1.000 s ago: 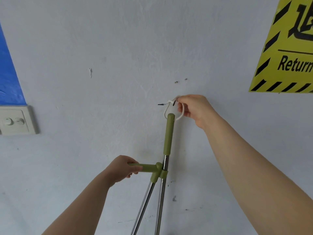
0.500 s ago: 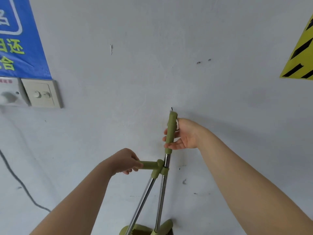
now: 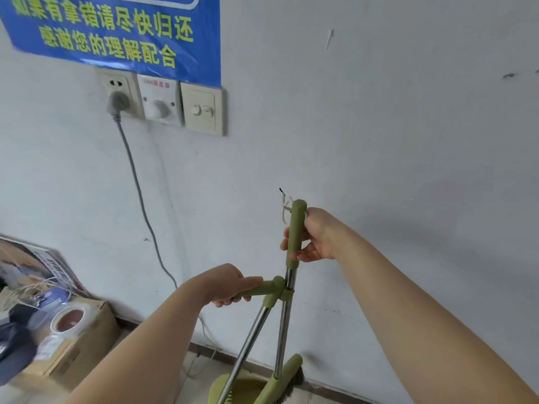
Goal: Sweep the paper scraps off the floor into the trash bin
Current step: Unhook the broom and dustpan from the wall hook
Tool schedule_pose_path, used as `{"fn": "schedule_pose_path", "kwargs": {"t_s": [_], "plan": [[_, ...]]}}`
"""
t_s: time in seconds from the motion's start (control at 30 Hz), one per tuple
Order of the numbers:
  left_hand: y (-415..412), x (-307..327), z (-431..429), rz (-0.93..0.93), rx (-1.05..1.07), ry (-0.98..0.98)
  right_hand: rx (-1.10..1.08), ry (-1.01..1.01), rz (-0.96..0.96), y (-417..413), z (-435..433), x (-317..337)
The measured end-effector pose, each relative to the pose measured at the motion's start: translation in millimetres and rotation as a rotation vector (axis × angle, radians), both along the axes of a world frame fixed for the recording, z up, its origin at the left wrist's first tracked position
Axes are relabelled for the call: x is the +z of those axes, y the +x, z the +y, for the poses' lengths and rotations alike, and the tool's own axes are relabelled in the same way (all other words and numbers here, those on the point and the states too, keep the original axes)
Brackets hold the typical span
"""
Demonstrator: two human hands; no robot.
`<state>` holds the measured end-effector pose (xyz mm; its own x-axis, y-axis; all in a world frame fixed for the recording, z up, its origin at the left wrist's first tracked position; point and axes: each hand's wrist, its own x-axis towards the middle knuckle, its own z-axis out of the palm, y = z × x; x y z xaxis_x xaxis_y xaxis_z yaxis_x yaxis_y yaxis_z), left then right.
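Note:
A green broom (image 3: pixel 294 228) with a steel shaft stands upright by the grey wall. My right hand (image 3: pixel 313 236) grips its green top handle, where a white hanging loop (image 3: pixel 285 209) sticks out. Clipped to the shaft is a green dustpan (image 3: pixel 233 389) on its own steel rod. My left hand (image 3: pixel 226 284) holds the dustpan's sideways green handle (image 3: pixel 262 288). The broom's dark bristles (image 3: pixel 294 384) rest at the floor beside the pan. No paper scraps or trash bin are in view.
A cardboard box (image 3: pixel 75 348) with tape rolls (image 3: pixel 70 319) and a dark cap (image 3: pixel 14 354) sits at the lower left. A grey cable (image 3: pixel 137 188) hangs from the wall socket (image 3: pixel 119 96) beneath a blue sign (image 3: pixel 116 27). Switch plates (image 3: pixel 201 109) sit beside the socket.
My right hand left the white loop on the wall and slid down onto the broom's top handle. The view swung down and left, bringing the socket, box and dustpan into sight.

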<state>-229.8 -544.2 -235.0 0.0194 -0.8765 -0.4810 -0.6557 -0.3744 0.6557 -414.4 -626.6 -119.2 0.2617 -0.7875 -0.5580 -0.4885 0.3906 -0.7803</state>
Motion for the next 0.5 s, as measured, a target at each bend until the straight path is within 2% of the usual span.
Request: {"fn": "schedule_pose_path", "kwargs": {"t_s": [0.37, 0.5], "plan": [[111, -16, 131, -0.025, 0.240, 0.041, 0.131, 0.068, -0.026, 114, 58, -14], [132, -21, 173, 0.011, 0.298, 0.080, 0.246, 0.122, -0.002, 157, 90, -25]]}}
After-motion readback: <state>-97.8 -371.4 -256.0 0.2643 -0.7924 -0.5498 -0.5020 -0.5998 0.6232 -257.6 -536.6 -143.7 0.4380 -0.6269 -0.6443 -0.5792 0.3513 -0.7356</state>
